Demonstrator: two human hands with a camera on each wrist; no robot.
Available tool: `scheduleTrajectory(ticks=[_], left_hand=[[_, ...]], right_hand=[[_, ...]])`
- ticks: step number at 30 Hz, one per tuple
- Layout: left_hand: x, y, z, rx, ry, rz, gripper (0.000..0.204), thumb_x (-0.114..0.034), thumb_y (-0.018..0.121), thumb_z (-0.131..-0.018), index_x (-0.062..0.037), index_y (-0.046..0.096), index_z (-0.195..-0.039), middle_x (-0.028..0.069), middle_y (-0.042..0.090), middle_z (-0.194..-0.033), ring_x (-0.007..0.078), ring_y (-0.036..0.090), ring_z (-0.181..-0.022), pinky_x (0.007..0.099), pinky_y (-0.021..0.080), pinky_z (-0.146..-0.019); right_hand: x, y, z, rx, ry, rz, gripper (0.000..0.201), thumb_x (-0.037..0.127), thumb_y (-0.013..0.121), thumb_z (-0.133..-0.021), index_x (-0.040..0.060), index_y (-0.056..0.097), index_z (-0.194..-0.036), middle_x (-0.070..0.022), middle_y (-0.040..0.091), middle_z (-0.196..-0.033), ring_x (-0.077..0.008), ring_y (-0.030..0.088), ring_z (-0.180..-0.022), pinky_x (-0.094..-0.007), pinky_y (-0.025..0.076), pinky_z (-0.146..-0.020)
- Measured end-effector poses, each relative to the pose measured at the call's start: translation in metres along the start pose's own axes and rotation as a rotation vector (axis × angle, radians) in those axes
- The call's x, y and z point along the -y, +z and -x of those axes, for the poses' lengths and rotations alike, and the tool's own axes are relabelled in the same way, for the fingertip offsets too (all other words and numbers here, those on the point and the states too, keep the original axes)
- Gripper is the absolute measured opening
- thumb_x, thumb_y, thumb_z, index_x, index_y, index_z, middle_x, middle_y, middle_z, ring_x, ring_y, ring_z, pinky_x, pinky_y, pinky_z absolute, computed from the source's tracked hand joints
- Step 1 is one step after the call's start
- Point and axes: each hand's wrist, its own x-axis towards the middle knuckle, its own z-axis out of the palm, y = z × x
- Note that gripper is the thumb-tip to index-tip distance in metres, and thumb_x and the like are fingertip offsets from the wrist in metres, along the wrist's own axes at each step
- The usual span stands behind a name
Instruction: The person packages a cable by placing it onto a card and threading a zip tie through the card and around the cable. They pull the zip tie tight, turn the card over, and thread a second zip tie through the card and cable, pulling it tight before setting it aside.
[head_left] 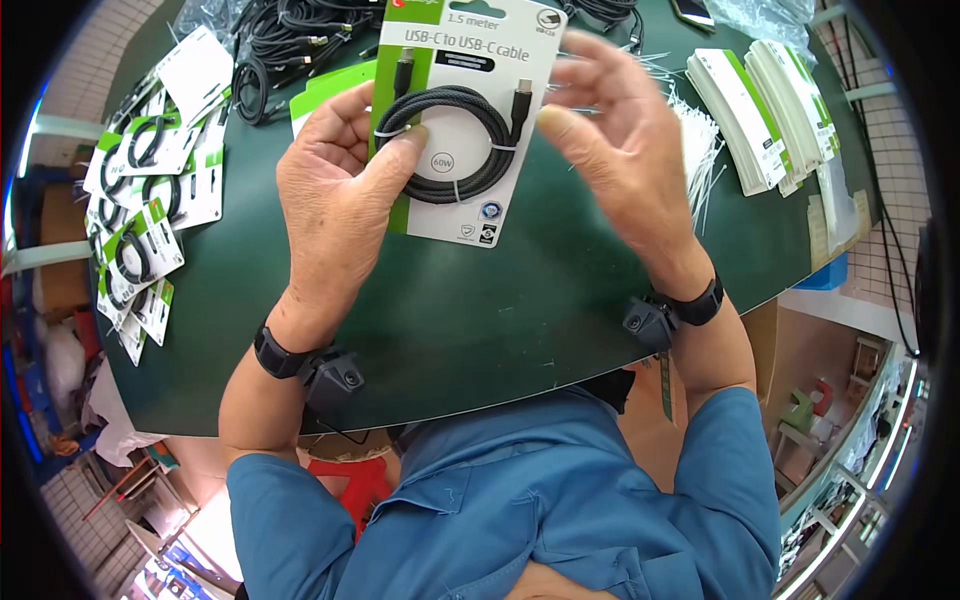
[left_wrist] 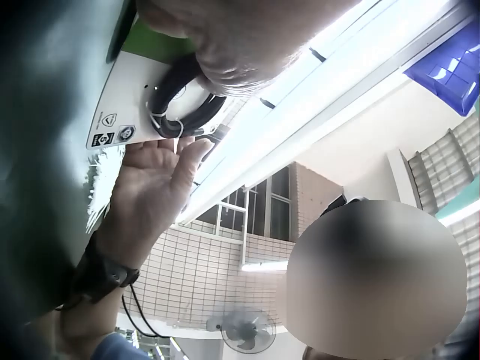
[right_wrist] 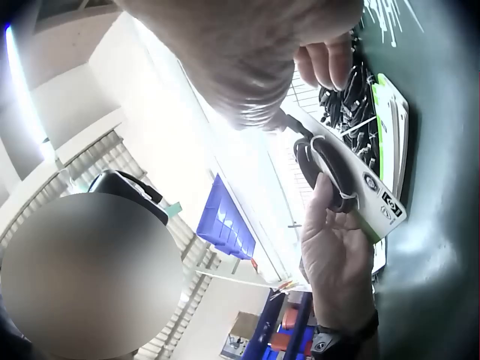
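Note:
My left hand [head_left: 340, 185] grips a white and green packaging card [head_left: 470, 215], its thumb lying over the front and on the coil. On the card sits a coiled black USB-C cable [head_left: 432, 189], fastened with white ties, both connectors pointing up. The card stands raised above the green table, printed side facing me. At the card's right edge is my right hand [head_left: 635, 150], fingers loosely bent and thumb tip close to the edge. In the left wrist view the right hand's thumb [left_wrist: 196, 150] shows beside the cable's connector end.
Carded cables [head_left: 140, 250] lie heaped at the left of the table [head_left: 480, 320]. Loose black cables [head_left: 290, 45] are piled at the back. White zip ties [head_left: 700, 140] lie right of the right hand, beside stacked cards [head_left: 735, 120]. A phone [head_left: 692, 12] lies at the far edge.

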Motion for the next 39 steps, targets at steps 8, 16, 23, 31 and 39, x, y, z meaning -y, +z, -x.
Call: scheduleTrajectory(ticks=[8, 16, 23, 31, 39], left_hand=[[0.000, 0.006, 0.007, 0.133, -0.062, 0.154, 0.049, -0.003, 0.075, -0.092, 0.0082, 0.056, -0.135, 0.0145, 0.071, -0.116, 0.0147, 0.070, -0.102, 0.0284, 0.058, -0.091], [0.007, 0.000, 0.008, 0.170, -0.249, 0.298, 0.038, -0.004, 0.078, -0.090, 0.0063, 0.063, -0.123, 0.0137, 0.074, -0.112, 0.0148, 0.070, -0.099, 0.0287, 0.056, -0.092], [-0.014, -0.006, -0.001, 0.154, -0.118, 0.085, 0.032, -0.002, 0.077, -0.088, 0.0079, 0.067, -0.117, 0.0131, 0.075, -0.106, 0.0140, 0.071, -0.093, 0.0284, 0.059, -0.085], [-0.035, 0.004, 0.015, 0.505, 0.120, -0.585, 0.035, 0.000, 0.070, -0.072, 0.0047, 0.073, -0.107, 0.0142, 0.075, -0.098, 0.0206, 0.074, -0.087, 0.0307, 0.057, -0.085], [-0.029, -0.001, 0.003, 0.060, 0.519, -0.742, 0.067, -0.006, 0.088, -0.068, -0.0031, 0.062, -0.129, 0.0103, 0.066, -0.119, 0.0205, 0.067, -0.099, 0.0322, 0.056, -0.083]], right_hand=[[0.013, 0.002, 0.002, 0.255, 0.336, -0.192, 0.036, 0.013, 0.077, -0.093, -0.0054, 0.066, -0.123, -0.0132, 0.075, -0.111, -0.0162, 0.073, -0.095, -0.0304, 0.061, -0.081], [0.003, 0.001, 0.002, 0.186, 0.365, -0.390, 0.036, 0.012, 0.079, -0.092, -0.0050, 0.066, -0.122, -0.0122, 0.075, -0.111, -0.0157, 0.072, -0.096, -0.0291, 0.061, -0.081], [0.011, -0.017, -0.016, 0.010, 0.066, -0.202, 0.061, 0.014, 0.081, -0.090, -0.0029, 0.050, -0.140, -0.0156, 0.069, -0.124, -0.0216, 0.068, -0.109, -0.0318, 0.057, -0.091], [0.051, -0.016, -0.008, 0.490, -0.245, 0.509, 0.049, 0.016, 0.085, -0.077, 0.0038, 0.068, -0.121, -0.0130, 0.075, -0.100, -0.0316, 0.072, -0.093, -0.0386, 0.056, -0.080], [0.037, -0.006, -0.001, 0.415, -0.018, 0.398, 0.036, 0.011, 0.080, -0.085, -0.0006, 0.065, -0.115, -0.0151, 0.073, -0.095, -0.0275, 0.072, -0.084, -0.0349, 0.056, -0.075]])
